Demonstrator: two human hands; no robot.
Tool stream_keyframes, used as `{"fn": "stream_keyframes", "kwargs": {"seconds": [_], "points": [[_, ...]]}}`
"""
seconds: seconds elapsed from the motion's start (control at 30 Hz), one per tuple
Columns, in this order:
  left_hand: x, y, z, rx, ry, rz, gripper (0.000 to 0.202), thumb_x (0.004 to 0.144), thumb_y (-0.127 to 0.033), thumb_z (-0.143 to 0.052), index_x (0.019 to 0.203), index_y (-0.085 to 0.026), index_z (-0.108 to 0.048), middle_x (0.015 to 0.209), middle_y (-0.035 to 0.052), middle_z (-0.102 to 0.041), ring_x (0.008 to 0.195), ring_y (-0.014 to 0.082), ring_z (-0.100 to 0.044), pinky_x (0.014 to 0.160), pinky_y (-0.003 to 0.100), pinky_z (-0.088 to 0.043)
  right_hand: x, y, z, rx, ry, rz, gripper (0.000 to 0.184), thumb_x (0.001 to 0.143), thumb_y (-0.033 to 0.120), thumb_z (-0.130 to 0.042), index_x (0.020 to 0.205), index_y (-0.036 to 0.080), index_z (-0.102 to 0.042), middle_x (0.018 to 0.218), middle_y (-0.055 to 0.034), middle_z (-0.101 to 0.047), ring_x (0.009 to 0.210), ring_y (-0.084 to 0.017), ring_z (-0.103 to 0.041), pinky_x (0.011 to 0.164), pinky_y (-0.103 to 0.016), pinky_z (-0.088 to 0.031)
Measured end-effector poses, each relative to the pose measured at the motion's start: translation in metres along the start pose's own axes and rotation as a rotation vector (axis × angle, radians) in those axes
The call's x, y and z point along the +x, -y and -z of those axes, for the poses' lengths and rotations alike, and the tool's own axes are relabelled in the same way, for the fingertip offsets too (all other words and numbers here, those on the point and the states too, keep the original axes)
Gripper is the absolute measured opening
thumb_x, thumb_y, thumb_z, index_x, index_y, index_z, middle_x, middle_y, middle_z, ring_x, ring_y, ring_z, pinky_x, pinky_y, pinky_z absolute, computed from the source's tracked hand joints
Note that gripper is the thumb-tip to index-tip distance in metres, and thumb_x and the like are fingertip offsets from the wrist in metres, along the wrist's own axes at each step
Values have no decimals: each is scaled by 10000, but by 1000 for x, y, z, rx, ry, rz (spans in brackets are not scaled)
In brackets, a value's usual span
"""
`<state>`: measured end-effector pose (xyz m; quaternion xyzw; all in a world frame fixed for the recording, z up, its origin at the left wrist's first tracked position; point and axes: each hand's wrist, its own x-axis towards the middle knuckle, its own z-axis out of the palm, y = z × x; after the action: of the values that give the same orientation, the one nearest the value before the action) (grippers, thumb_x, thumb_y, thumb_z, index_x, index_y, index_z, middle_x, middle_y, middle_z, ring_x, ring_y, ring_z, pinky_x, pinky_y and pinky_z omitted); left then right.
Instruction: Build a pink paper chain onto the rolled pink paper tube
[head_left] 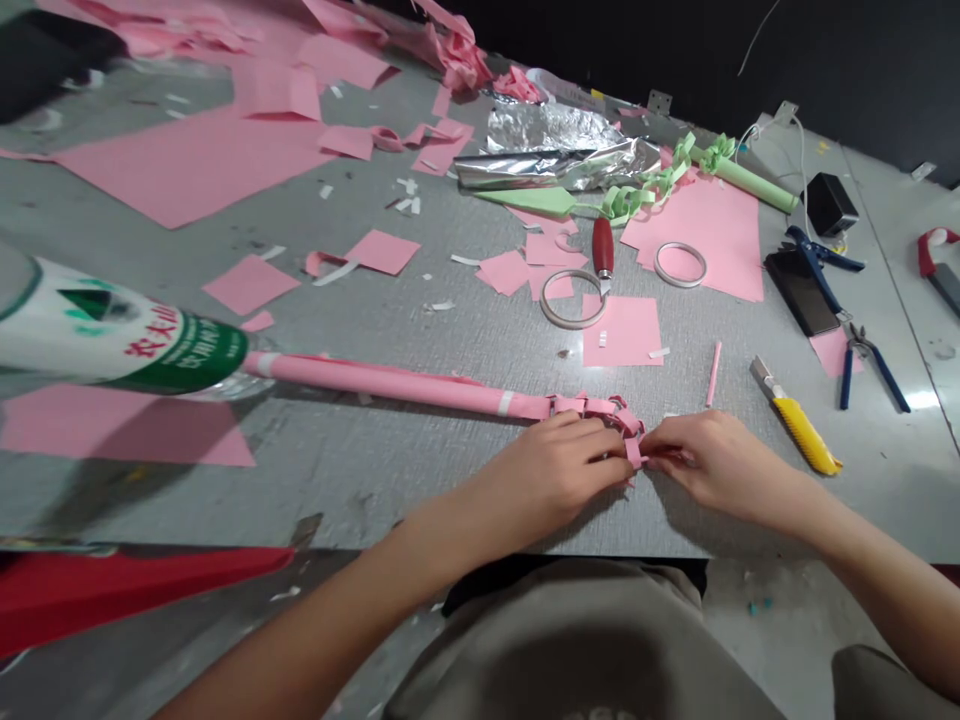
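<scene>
A rolled pink paper tube lies along the table, banded with white tape near both ends. From its right end runs a curled, looped pink paper strip. My left hand lies over this strip with bent fingers pressed on it; its fingertips are partly hidden. At the strip's right tip, the thumb and fingers of my right hand are pinched together on the paper. A clear water bottle with a white and green label is at the tube's left end.
Behind my hands lie tape rings, a red-handled knife, pink paper squares and crumpled foil. To the right are a yellow utility knife, pliers and a phone. The table edge runs close to me.
</scene>
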<state>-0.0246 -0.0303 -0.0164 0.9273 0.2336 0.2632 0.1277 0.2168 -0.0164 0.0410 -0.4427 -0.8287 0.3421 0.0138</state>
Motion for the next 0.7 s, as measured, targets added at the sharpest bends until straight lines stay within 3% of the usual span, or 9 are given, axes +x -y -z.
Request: {"fn": "stream_keyframes", "kwargs": {"seconds": [0.23,0.47,0.63,0.7], "points": [[-1,0,6,-117,26,-41,220,1086,-72,-534,1049,-163,-731,1017,60,-792,912,195,-727,828,308,-577,-7,-8,-2,-62,-4,12,240,985,89,-649,1052,202,-851,957,-67,-869,814,-209,-787,710,-285,-460],[4,-2,-2,-93,37,-55,54,1041,-170,-697,1039,-146,-745,942,65,-790,875,221,-736,800,334,-600,-14,-8,-10,-121,-51,-14,148,1030,204,-688,1010,196,-834,914,-68,-852,762,-200,-752,673,-297,-401],[-1,0,6,-248,53,28,306,1032,1,-538,1184,-188,-723,1135,56,-819,1017,191,-772,901,307,-620,-20,-5,-8,-165,-35,0,180,1037,161,-629,1023,193,-805,939,-61,-826,794,-202,-736,686,-308,-389],[-3,0,11,-229,15,89,334,1018,2,-533,1211,-196,-720,1150,62,-816,1032,200,-775,906,325,-625,-25,-9,-4,-218,-30,-24,194,1033,154,-609,1010,194,-797,918,-65,-814,771,-205,-719,664,-315,-360]]}}
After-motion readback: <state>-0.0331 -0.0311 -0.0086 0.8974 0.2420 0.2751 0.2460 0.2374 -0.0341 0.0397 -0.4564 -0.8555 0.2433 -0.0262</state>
